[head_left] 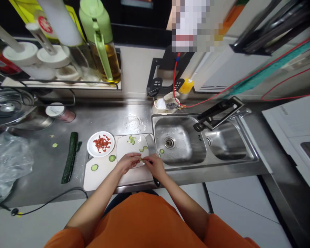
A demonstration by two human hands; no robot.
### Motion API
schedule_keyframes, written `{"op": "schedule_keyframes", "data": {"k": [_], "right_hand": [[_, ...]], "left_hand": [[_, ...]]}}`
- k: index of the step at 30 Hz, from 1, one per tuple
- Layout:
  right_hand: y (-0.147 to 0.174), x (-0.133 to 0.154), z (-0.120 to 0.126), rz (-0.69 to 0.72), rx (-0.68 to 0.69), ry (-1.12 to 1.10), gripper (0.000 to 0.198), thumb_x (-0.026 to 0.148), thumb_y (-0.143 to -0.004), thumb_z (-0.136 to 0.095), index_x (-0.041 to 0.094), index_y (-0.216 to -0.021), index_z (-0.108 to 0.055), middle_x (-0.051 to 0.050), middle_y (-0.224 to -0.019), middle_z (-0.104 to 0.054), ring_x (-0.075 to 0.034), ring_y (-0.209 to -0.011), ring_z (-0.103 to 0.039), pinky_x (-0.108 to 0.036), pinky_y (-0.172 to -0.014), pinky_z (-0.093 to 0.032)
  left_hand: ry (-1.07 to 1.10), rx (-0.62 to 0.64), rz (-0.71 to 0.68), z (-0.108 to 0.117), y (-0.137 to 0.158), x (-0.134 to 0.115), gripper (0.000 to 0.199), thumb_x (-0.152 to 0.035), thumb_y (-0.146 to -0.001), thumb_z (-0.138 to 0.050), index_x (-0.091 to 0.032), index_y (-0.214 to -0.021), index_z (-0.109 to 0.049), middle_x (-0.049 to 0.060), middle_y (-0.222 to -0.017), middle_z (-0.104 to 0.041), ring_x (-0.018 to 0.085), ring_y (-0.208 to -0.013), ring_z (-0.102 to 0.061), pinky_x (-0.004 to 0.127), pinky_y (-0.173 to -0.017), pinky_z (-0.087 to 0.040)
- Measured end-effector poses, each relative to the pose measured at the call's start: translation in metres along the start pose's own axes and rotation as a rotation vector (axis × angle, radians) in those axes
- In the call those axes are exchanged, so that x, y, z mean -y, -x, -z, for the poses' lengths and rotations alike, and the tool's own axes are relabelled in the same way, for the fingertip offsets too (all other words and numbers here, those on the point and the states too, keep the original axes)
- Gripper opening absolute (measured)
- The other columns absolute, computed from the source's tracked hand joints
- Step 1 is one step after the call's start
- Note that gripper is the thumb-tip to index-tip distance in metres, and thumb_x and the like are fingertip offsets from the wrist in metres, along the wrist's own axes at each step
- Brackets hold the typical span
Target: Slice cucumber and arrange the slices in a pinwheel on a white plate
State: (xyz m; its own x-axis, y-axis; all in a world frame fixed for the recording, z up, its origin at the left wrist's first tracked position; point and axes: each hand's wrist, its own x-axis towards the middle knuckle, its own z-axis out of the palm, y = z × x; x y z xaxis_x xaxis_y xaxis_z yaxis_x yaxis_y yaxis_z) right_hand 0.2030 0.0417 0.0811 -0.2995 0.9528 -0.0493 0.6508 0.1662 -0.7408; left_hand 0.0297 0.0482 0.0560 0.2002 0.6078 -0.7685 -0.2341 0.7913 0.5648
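Note:
Over a white square plate, my left hand pinches a small green cucumber piece. My right hand meets it there, its fingers closed at the same spot; what they grip is too small to make out. Curved cucumber slivers form a pinwheel on the plate, and other slivers lie nearer my right hand. The plate rests on a white cutting board. A wide knife blade lies along the board's right side, its black handle showing below my right hand.
Left of the board lies a dark cucumber. A round plate of red bits and cucumber slices are on the board. The double sink adjoins at right. Plastic bag, lidded pot and oil bottle stand left.

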Motion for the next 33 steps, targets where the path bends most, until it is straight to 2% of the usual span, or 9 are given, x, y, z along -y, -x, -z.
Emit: {"op": "schedule_keyframes", "data": {"k": [6,10,14,23,33], "right_hand": [[-0.019,-0.014,-0.014,-0.235,-0.068,-0.008,0.013,0.019,-0.077,-0.059,0.02,-0.085,-0.069,-0.001,-0.076,-0.069,-0.015,-0.072,-0.058,-0.025,-0.072,-0.041],[-0.032,-0.016,-0.015,-0.313,-0.044,0.094,0.014,0.02,-0.08,-0.055,0.02,-0.084,-0.069,-0.001,-0.077,-0.069,-0.015,-0.073,-0.058,-0.024,-0.071,-0.039],[-0.038,-0.013,-0.014,-0.379,-0.021,0.225,0.015,0.022,-0.082,-0.053,0.02,-0.085,-0.069,-0.002,-0.08,-0.069,-0.017,-0.08,-0.057,-0.025,-0.072,-0.035],[-0.04,-0.004,-0.015,-0.476,0.054,0.341,0.017,0.025,-0.085,-0.05,0.022,-0.091,-0.066,-0.003,-0.088,-0.068,-0.021,-0.093,-0.052,-0.028,-0.069,-0.029],[-0.041,0.003,-0.014,-0.467,0.082,0.394,0.021,0.025,-0.089,-0.044,0.022,-0.095,-0.064,-0.006,-0.09,-0.066,-0.023,-0.101,-0.048,-0.03,-0.073,-0.029]], "left_hand": [[-0.307,-0.125,-0.229,-0.002,-0.026,-0.019,0.032,-0.028,-0.056,-0.074,-0.014,-0.084,-0.069,0.0,-0.063,-0.065,0.009,-0.053,-0.053,0.022,-0.055,-0.04],[-0.586,-0.239,-0.383,-0.003,-0.039,-0.027,0.019,-0.026,-0.063,-0.068,-0.019,-0.081,-0.069,-0.001,-0.068,-0.067,0.011,-0.063,-0.059,0.023,-0.064,-0.045],[-0.737,-0.257,-0.486,-0.004,-0.047,-0.03,0.013,-0.024,-0.069,-0.064,-0.02,-0.081,-0.069,-0.002,-0.072,-0.068,0.013,-0.071,-0.062,0.024,-0.071,-0.046],[-0.902,-0.269,-0.559,-0.01,-0.047,-0.033,0.015,-0.018,-0.073,-0.06,-0.021,-0.084,-0.07,-0.001,-0.077,-0.07,0.014,-0.076,-0.064,0.024,-0.075,-0.047],[-0.974,-0.286,-0.575,-0.013,-0.048,-0.031,0.017,-0.019,-0.076,-0.056,-0.02,-0.086,-0.069,0.001,-0.078,-0.07,0.015,-0.076,-0.063,0.025,-0.075,-0.045]]}}
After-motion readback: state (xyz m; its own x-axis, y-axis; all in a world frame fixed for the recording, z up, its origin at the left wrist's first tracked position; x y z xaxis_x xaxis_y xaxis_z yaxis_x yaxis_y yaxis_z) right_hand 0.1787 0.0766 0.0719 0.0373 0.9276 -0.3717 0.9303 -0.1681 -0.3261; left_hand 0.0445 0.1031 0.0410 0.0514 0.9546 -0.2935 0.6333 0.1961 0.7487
